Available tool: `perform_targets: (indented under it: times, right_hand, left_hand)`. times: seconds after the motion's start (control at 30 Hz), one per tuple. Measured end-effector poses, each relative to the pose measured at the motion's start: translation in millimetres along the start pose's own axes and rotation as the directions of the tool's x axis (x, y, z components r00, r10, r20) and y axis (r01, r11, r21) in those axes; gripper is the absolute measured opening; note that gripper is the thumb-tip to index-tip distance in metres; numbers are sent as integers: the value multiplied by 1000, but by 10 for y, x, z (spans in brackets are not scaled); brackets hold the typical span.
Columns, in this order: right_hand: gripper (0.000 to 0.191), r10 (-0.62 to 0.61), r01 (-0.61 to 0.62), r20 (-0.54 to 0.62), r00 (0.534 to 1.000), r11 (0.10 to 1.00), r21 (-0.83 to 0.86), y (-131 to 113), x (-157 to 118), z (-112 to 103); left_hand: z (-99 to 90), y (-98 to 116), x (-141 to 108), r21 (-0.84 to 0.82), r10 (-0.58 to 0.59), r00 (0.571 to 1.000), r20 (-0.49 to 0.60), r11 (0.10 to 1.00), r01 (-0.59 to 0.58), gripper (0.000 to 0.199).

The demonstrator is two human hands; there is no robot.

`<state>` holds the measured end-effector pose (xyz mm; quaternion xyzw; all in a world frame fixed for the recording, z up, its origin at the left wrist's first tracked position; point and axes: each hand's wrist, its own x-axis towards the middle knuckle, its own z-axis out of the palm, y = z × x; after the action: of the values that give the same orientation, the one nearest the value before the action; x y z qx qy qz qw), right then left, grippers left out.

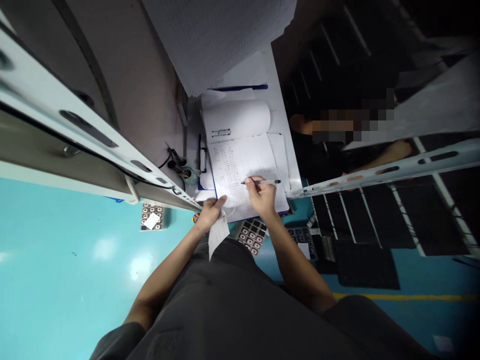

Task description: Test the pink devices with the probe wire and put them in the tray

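My right hand (261, 196) is closed round a pen (268, 182), with the tip at the page of an open record book (240, 160). Handwritten lines fill the left part of that page, and a turned-back sheet (240, 117) curls above it. At the lower left corner of the book, my left hand (211, 212) pinches a paper slip (218, 235), which hangs down in front of my body. The thumb of that hand lies by the page edge. Beneath the book, a blue clipboard edge shows.
Pen cups (185, 170) stand left of the book. A slotted metal upright (112, 140) runs along the left, another rail (393, 170) along the right. Trays of parts (252, 235) sit below the desk. A co-worker's forearm (390, 152) shows at right, beside dark racks.
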<state>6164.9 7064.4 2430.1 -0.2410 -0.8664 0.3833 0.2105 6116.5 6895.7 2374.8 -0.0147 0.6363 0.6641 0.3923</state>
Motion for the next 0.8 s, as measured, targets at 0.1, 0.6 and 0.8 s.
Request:
perform_targets:
  times: [0.1, 0.6, 0.8]
  right_hand:
    - [42, -9, 9, -21, 1000, 1000, -9, -20, 4, -1]
    - [41, 159, -93, -534, 831, 985, 148, -233, -804, -828]
    - [59, 468, -220, -537, 702, 860, 461, -329, -1146, -606]
  left_hand:
    - [-3, 10, -2, -27, 1, 1000, 2, 1000, 0, 63]
    - [25, 252, -285, -158, 122, 980, 155, 983, -98, 45]
    - [-146, 360, -660, 15, 238, 919, 314, 967, -255, 44]
